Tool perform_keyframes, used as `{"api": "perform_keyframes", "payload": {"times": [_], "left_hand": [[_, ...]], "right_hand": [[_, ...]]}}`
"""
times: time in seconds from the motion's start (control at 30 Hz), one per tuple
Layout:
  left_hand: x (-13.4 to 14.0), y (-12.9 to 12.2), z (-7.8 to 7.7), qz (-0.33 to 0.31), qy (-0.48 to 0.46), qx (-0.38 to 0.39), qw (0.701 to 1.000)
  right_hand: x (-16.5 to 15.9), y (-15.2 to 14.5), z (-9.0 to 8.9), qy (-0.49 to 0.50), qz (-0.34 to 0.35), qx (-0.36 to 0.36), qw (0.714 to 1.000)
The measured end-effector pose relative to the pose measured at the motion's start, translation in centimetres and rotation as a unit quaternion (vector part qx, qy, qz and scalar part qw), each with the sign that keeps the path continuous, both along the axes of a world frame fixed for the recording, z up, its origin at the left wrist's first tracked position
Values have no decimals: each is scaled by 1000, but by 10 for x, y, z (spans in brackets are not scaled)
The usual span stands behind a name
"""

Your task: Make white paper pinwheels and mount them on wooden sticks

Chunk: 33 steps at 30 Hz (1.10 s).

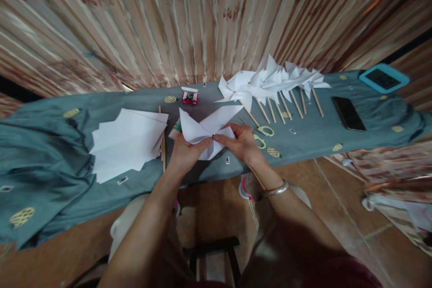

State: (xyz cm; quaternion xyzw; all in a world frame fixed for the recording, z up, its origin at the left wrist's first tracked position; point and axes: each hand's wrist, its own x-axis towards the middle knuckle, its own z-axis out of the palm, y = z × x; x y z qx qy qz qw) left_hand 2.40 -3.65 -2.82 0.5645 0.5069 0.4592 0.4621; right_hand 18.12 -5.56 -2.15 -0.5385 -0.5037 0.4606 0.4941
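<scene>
A white paper pinwheel (199,131) is held between my two hands, its folded blades spread upward and outward. My left hand (189,150) pinches its left side, thumb near the centre. From the right, my right hand (241,141) grips it, thumb pressed close to a small dark spot at the middle, perhaps a pin head. The fingers beneath the paper are hidden. A thin, stick-like line shows beside my right wrist; I cannot tell whether that hand holds it. Scissors (266,131) with pale green handles lie just beyond my right hand.
Left lies a stack of white paper sheets (128,144) beside wooden sticks (163,144). A small red box (190,96) stands open behind. Several pinwheels on sticks (249,83) lie at the back right, near a phone (348,113) and a blue-framed device (384,78). A curtain (189,22) borders the table.
</scene>
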Motion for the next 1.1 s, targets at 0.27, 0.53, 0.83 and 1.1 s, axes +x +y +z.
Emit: {"api": "perform_keyframes", "payload": {"times": [0.27, 0.53, 0.83, 1.1], "left_hand": [[-5, -4, -7, -71, 27, 19, 997], [-61, 20, -9, 91, 201, 125, 967], [-92, 11, -18, 30, 484, 124, 865], [-89, 2, -21, 27, 521, 137, 842]], "right_hand": [[21, 4, 1, 78, -37, -48, 995], [28, 4, 9, 171, -78, -64, 980], [27, 6, 10, 175, -66, -53, 981], [29, 5, 10, 198, -63, -57, 977]]}}
